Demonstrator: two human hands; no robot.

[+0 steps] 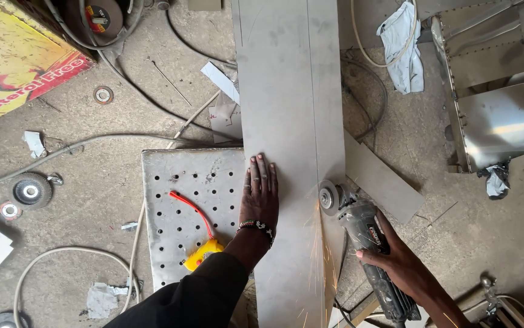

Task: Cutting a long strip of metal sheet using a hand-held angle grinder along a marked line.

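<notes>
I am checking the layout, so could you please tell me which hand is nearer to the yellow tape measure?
Left. The left hand lies just right of the tape measure; the right hand holds the grinder farther away.

sheet metal (289, 91) ahead: open | left: perforated plate (183, 182), tape measure (201, 255) | right: offcut (383, 179)

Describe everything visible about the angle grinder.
The grey-bodied angle grinder with a round cutting disc lies angled, disc toward the top of the picture, at the right edge of the long grey sheet-metal strip. The right hand grips its body from the right. The disc meets the strip on a scribed line, and orange sparks spray toward the person. The left hand presses flat on the strip, clear of the tool.
</notes>
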